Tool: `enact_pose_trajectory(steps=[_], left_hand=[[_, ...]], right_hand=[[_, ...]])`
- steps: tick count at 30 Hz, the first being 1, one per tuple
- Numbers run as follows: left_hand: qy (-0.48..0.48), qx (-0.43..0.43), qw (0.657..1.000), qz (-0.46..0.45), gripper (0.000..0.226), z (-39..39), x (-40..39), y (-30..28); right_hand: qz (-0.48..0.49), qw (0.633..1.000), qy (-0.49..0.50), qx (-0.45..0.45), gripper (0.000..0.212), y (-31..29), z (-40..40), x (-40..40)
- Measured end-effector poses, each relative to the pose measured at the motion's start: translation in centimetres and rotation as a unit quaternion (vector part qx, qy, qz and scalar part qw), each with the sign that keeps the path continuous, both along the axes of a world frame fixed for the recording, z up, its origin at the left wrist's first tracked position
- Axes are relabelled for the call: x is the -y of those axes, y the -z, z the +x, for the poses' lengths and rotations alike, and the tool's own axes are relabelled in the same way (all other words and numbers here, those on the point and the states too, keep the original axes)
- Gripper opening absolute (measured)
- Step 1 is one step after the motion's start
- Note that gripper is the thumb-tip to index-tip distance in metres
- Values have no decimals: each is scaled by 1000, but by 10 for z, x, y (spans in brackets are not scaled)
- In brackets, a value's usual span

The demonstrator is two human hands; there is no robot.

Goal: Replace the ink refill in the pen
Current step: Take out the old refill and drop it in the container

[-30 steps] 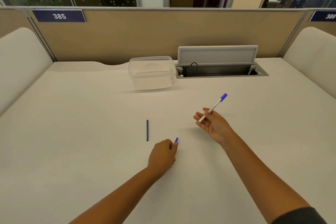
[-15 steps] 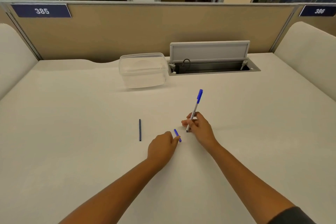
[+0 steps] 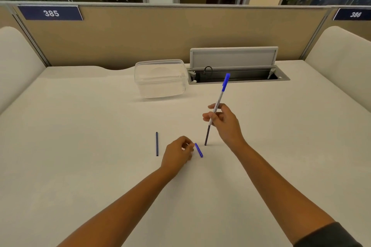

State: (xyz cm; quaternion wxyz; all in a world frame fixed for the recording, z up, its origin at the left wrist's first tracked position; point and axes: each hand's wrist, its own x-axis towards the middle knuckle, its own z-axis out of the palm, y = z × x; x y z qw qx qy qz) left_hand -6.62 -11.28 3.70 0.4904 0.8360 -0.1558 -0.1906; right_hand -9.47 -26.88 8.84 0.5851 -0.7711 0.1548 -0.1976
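Note:
My right hand (image 3: 227, 126) holds a white pen barrel (image 3: 219, 99) nearly upright, its blue cap end up. A dark refill (image 3: 206, 136) sticks out of the barrel's lower end, and its tip touches the desk. My left hand (image 3: 177, 153) rests on the desk just left of it, fingers curled. Its fingertips pinch one end of a small blue pen piece (image 3: 199, 150), whose other end lies on the desk. A second dark refill (image 3: 156, 144) lies loose on the desk, left of my left hand.
A clear plastic box (image 3: 160, 79) stands at the back of the white desk (image 3: 80, 146). To its right is an open cable hatch (image 3: 236, 70) with a raised lid. A tan partition closes the back, with cushioned panels on both sides.
My right hand swung the pen from tilted to nearly upright, then lifted the barrel, so the refill now shows below it. My left hand moved the blue piece slightly toward the pen.

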Motion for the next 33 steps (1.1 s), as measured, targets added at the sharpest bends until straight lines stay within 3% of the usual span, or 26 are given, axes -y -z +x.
enact_pose_trajectory(steps=[8,13,16,22,28,33], left_hand=[[-86,-34,986,-139,21,11,3,-25],[-124,-85,967,-206,27,15,-4,-34],[-124,-113,959,-230,18,16,-7,-34],[-168,-155,946,-229,19,19,-12,-31],[-230,-228,893,-311,21,36,-31,-37],[-279,-233,881,-304,27,53,-56,-34]], right_hand=[[-47,999,-11,22,33,-24,11,-10],[-52,993,-53,-94,32,-13,5,-24],[-104,976,-108,-157,23,5,-2,-40],[-109,965,-172,-165,25,20,-3,-54],[-165,963,-32,-210,21,26,1,-30],[-198,938,15,-286,24,43,-8,-9]])
